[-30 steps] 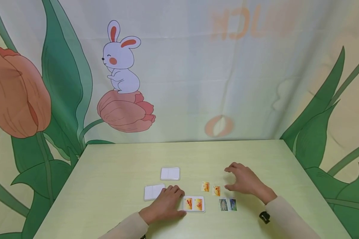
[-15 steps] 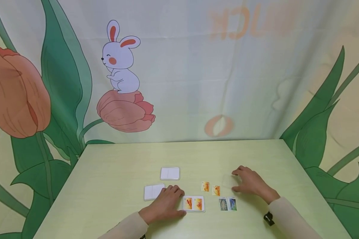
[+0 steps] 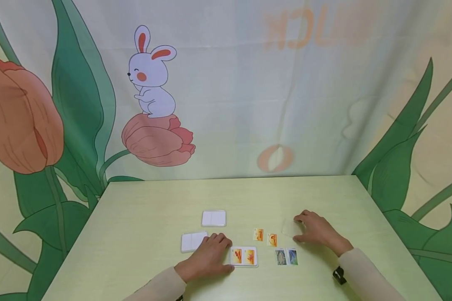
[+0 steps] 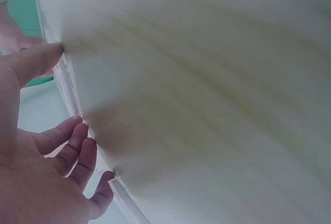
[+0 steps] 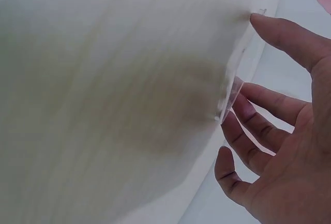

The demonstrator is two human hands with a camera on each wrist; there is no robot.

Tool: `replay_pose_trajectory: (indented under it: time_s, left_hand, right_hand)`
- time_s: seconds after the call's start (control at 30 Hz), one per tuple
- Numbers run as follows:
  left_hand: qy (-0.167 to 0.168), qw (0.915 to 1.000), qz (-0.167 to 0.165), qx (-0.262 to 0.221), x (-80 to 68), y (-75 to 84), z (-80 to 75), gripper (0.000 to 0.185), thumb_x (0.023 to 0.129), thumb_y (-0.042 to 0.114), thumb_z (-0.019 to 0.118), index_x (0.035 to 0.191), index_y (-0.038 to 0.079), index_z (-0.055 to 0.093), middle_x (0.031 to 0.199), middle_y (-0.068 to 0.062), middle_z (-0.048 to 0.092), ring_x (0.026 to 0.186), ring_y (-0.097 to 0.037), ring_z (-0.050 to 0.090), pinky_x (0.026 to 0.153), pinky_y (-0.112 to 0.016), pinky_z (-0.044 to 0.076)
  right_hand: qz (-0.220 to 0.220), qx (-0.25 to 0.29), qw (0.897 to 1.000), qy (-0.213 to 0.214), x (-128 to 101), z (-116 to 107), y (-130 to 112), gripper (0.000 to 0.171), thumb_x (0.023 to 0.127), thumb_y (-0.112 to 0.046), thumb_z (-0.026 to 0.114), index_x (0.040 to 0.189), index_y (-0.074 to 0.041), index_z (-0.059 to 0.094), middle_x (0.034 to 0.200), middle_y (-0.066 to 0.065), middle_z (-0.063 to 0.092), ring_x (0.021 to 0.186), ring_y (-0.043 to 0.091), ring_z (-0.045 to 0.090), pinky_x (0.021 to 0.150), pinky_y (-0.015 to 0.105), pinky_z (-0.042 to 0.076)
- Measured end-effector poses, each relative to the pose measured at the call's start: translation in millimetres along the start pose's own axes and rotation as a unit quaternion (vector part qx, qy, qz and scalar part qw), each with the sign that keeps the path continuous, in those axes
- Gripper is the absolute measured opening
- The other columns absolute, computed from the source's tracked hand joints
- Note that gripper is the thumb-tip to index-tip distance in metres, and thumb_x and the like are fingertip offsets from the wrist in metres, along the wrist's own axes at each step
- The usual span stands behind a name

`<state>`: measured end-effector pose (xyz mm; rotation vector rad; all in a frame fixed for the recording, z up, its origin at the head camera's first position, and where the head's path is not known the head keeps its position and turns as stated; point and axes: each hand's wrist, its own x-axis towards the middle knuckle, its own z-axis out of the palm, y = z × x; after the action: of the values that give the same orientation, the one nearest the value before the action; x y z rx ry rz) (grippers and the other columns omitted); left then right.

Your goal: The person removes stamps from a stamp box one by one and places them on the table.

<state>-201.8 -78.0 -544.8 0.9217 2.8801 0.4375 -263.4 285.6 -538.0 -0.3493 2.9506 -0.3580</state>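
Clear plastic: that's what your right hand (image 3: 316,230) has, a small transparent lid (image 3: 291,228) pinched by thumb and fingertips, low over the pale green table (image 3: 143,217). The right wrist view shows the lid's see-through edge (image 5: 234,93) against your fingers (image 5: 269,111), thumb on the far side.

Your left hand (image 3: 209,257) lies palm-down on the table, fingers relaxed, gripping nothing. Its fingertips touch the near edge of a white two-slot tray (image 3: 191,241); the left wrist view shows the fingers (image 4: 72,141) spread along a white rim, but it's too blurred to say which tray. Just right of that hand sits a filled tray (image 3: 244,256) w/ two orange picture cards in it.

A 2nd white tray (image 3: 214,218) sits farther back, apart from the 1st. Btwn your hands, two loose orange cards (image 3: 265,237) lie side by side, just left of the lid. Nearer you, a grey-green card & a blue-green card (image 3: 287,257) lie as a pair, touching. A black wrist mount (image 3: 338,275) shows on your right sleeve. Behind the table hangs a backdrop w/ a rabbit (image 3: 150,73) on a tulip.
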Motion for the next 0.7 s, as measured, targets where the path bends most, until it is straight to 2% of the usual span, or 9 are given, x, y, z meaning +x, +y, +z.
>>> replay_pose_trajectory:
  time_s: [0.2,0.53,0.7]
  left_hand:
    - [0.002,1.0000,-0.001,0.005,-0.1,0.3,-0.2,0.058,0.078,0.050,0.075,0.120,0.013,0.059,0.115,0.001,0.057,0.106,-0.018,0.050,0.091,-0.042,0.040]
    - [0.002,1.0000,-0.004,0.001,-0.5,0.1,0.8,0.058,0.078,0.050,0.075,0.120,0.013,0.059,0.115,0.001,0.057,0.106,-0.018,0.050,0.093,-0.043,0.040]
    - [0.005,1.0000,-0.001,0.000,-1.1,-0.2,2.3,0.058,0.078,0.049,0.075,0.120,0.013,0.059,0.115,0.002,0.057,0.106,-0.018,0.050,0.092,-0.043,0.040]
  right_hand:
    - [-0.031,-0.003,0.999,0.030,-2.6,-3.5,-8.5,0.064,0.073,-0.043,0.084,0.125,-0.012,0.064,0.121,0.008,0.062,0.112,0.029,0.058,0.094,0.055,0.045]
    - [-0.103,-0.014,0.992,0.078,-16.1,-11.7,-53.2,0.052,0.076,-0.038,0.083,0.120,-0.016,0.067,0.119,0.002,0.063,0.110,0.025,0.059,0.087,0.048,0.043]
    - [-0.123,-0.018,0.988,0.092,-21.1,-9.9,-72.4,0.045,0.078,-0.036,0.081,0.116,-0.016,0.069,0.115,0.000,0.064,0.108,0.024,0.060,0.083,0.046,0.044]
